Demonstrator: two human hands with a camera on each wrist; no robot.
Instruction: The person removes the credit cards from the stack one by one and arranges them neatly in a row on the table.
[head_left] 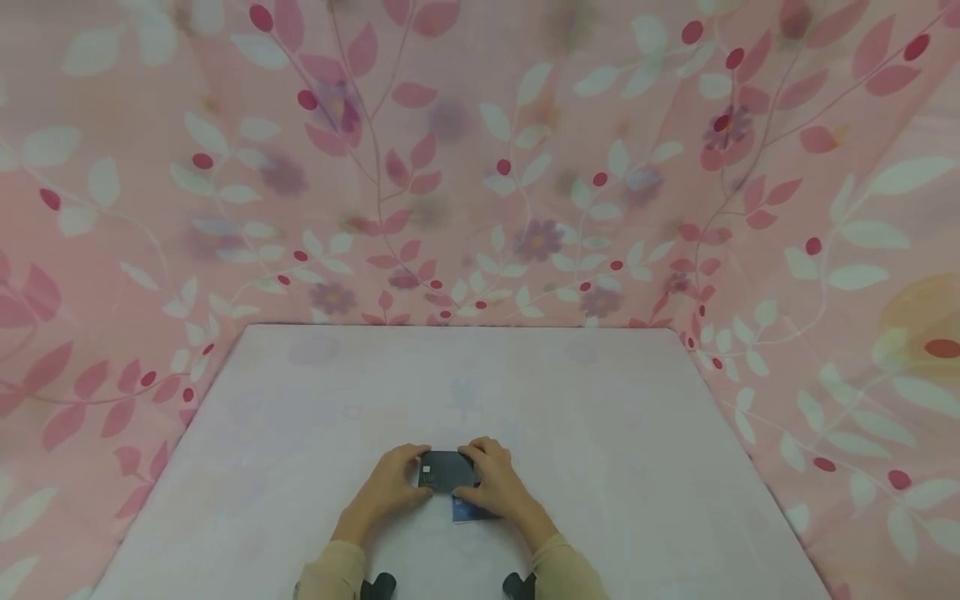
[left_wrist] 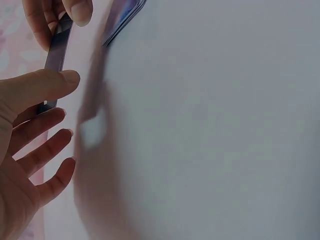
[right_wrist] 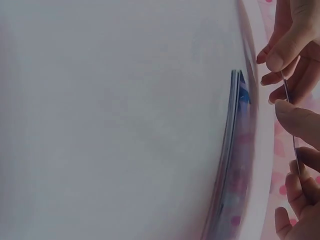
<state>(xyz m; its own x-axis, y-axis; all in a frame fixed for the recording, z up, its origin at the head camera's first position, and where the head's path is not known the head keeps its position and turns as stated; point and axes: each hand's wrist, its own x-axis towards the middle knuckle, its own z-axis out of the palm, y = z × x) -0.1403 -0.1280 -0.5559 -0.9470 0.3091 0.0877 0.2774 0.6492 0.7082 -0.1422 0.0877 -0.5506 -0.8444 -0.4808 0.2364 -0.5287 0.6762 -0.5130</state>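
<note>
A thin dark bank card [head_left: 448, 472] with a small light chip near its left end is held between both hands. My left hand [head_left: 392, 483] pinches its left end, thumb on the near edge and index finger on the far one. The right hand [head_left: 495, 478] grips the opposite end the same way. In the left wrist view the other fingers [left_wrist: 42, 135] of the left hand are spread off the card. Below the right hand lies a small stack of blue cards [head_left: 470, 511], partly covered by that hand; its layered edges [right_wrist: 231, 130] show in the right wrist view.
The cards lie on a white-covered table [head_left: 300, 400]. Pink cloth [head_left: 465, 208] with leaves and flowers hangs behind the table and along both sides. Two dark rounded objects [head_left: 383, 585] show by the sleeves at the bottom of the head view.
</note>
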